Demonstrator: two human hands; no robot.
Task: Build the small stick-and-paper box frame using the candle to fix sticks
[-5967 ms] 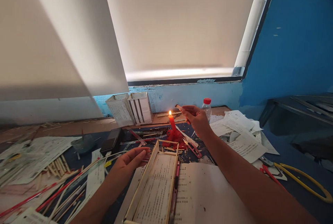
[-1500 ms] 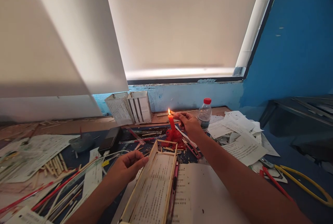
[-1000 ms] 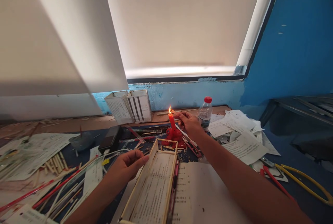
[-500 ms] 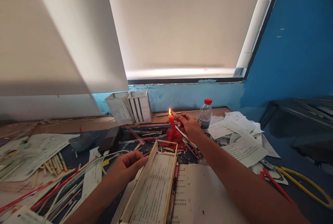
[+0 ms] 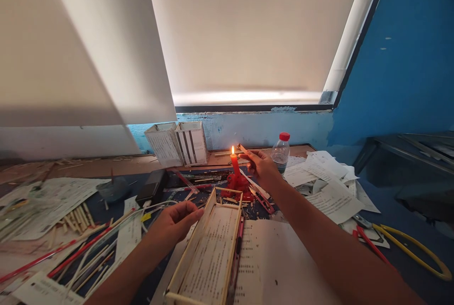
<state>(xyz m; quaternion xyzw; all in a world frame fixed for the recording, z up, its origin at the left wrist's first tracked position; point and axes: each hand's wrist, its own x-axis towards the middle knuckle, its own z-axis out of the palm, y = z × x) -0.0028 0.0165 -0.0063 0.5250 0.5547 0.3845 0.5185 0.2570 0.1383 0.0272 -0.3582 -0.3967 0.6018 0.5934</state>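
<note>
My right hand pinches a thin stick, whose tip hangs just right of the flame of a lit red candle. The candle stands in a lump of red wax. My left hand rests with curled fingers against the left side of a long stick-framed paper box lying in front of me. Whether the left fingers grip the frame is unclear.
A clear bottle with a red cap stands right of the candle. Two paper boxes sit by the wall. Loose sticks and printed sheets litter the table. A yellow cord lies at right; red-handled cutters lie near the wax.
Over six seconds my right hand dipped the stick toward the flame and held it there; it now sits slightly higher and right of the flame. My left hand stayed at the box.
</note>
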